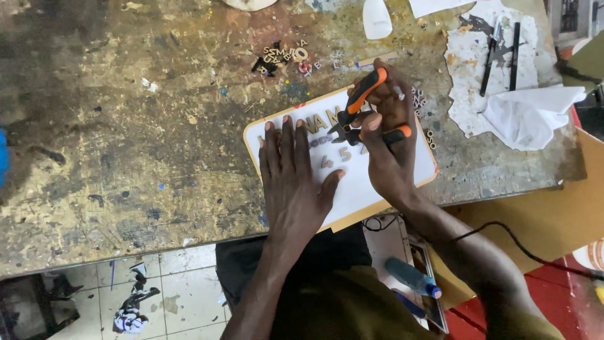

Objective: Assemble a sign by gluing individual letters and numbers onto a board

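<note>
Orange-handled pliers (365, 110) are gripped in the right hand (387, 148), nose angled down-left toward letters beside the flat, spread left hand (292, 170) pressing the white plate (358, 189).

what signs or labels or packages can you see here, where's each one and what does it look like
Sign plate: on the workbench under both hands, a white rounded rectangle with an orange-tan edge and small raised tan characters.
Loose characters: a small pile beyond the plate, tan, black and red.
No packages or screens.

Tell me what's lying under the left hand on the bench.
The left hand presses flat on a white board with an orange edge, set with small wooden characters. Any characters under the palm are hidden.
</note>
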